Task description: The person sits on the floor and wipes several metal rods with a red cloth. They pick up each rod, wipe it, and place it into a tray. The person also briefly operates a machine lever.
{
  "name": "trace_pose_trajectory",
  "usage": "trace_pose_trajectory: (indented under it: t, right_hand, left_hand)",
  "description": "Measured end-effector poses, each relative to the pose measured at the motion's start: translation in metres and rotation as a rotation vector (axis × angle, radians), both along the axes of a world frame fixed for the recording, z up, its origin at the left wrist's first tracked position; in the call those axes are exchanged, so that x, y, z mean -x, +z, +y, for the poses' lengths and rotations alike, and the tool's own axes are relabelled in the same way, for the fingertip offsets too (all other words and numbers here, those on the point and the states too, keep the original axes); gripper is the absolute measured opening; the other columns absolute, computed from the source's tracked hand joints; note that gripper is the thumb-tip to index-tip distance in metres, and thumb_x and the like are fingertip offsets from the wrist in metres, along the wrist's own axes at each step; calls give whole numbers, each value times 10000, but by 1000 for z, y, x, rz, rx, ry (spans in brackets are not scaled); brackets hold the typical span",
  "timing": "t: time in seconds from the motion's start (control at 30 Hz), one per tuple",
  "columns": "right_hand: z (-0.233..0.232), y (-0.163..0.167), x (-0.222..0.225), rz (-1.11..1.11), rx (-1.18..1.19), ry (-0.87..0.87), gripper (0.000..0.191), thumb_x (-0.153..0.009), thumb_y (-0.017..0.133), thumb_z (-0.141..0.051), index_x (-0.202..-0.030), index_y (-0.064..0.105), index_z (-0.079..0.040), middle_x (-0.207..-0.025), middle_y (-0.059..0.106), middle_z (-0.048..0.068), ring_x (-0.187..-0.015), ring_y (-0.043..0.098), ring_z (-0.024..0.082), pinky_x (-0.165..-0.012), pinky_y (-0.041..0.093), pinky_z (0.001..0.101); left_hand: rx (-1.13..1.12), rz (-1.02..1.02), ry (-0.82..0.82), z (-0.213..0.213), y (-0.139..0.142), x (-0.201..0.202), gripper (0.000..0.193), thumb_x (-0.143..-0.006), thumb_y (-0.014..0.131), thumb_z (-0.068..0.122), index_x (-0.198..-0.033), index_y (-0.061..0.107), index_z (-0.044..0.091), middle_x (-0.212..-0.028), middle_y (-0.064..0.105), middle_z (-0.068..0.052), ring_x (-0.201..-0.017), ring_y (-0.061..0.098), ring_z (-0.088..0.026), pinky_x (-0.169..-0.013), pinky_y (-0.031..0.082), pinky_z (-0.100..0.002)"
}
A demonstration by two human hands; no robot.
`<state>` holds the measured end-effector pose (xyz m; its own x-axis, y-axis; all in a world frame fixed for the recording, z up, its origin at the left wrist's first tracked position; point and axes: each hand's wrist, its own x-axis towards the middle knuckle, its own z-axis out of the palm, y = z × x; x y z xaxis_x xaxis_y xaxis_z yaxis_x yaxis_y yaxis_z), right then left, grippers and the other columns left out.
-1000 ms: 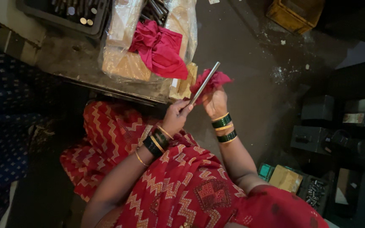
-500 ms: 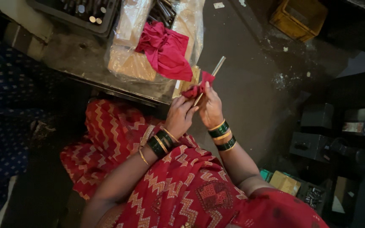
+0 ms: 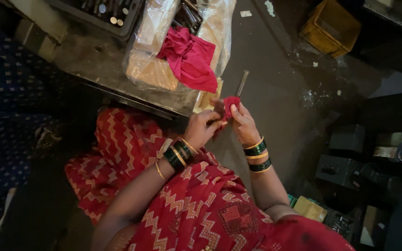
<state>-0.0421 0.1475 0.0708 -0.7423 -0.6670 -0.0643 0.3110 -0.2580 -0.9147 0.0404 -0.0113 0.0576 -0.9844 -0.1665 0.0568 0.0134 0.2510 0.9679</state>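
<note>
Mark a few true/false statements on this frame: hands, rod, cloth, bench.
1. Both hands hold a small red cloth around a thin metal rod. True.
2. The rod lies flat on the bench. False: it sticks up out of the cloth, held by the left hand and right hand.
3. A larger pink-red cloth lies on clear plastic bags on the bench. True.
4. The wrists are bare. False: both wear green and gold bangles.
5. A yellow crate sits on the floor at upper right. True.
</note>
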Motion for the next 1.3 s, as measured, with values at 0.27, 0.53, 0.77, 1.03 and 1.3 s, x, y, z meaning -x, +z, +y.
trace_pose_trajectory:
  t: [0.27, 0.53, 0.77, 1.03, 1.3]
  right_hand:
    - [26, -5, 22, 240, -300, -68, 298, -1109, 576, -266, -1251, 601, -5, -1048, 643, 49, -910, 583, 118, -824, 494, 280]
    - [37, 4, 21, 363, -621, 149, 194, -1011, 613, -173, -1170, 598, -63, -875, 602, -31, -758, 531, 62, -673, 477, 245]
    - [17, 0, 9, 713, -690, 403, 230, -1047, 600, -238, -1053, 527, -20, -819, 551, 132, -724, 541, 231, -689, 480, 359]
    - [12, 27, 6, 854, -759, 402, 247, -1035, 570, -277, -1014, 495, -42, -850, 589, 181, -795, 598, 392, -701, 472, 448]
    - [9, 36, 4, 926, -811, 388, 302, -1035, 578, -319, -981, 478, -39, -835, 570, 200, -793, 569, 429, -685, 453, 465]
  left_hand:
    - [100, 135, -154, -5, -15, -8, 496, -805, 564, -104, -1255, 736, 14, -1115, 749, -209, -1003, 734, -287, -882, 571, -365]
    - [-347, 34, -21, -8, -3, 0, 494, -973, 674, 215, -1390, 515, 2, -1303, 656, -132, -1174, 659, -193, -966, 550, -331]
    - [-486, 105, -18, -7, -11, -1, 444, -1114, 484, 365, -1235, 691, -9, -1248, 744, -128, -1148, 648, -151, -1057, 484, -305]
    - [-646, 126, 151, -21, -15, 0, 414, -1102, 506, 355, -1127, 705, -8, -1156, 764, -104, -1022, 675, -104, -945, 528, -271]
    - [-718, 106, 289, -36, -20, -3, 422, -1130, 509, 355, -1137, 732, -4, -1069, 716, -89, -949, 644, -99, -855, 537, -266]
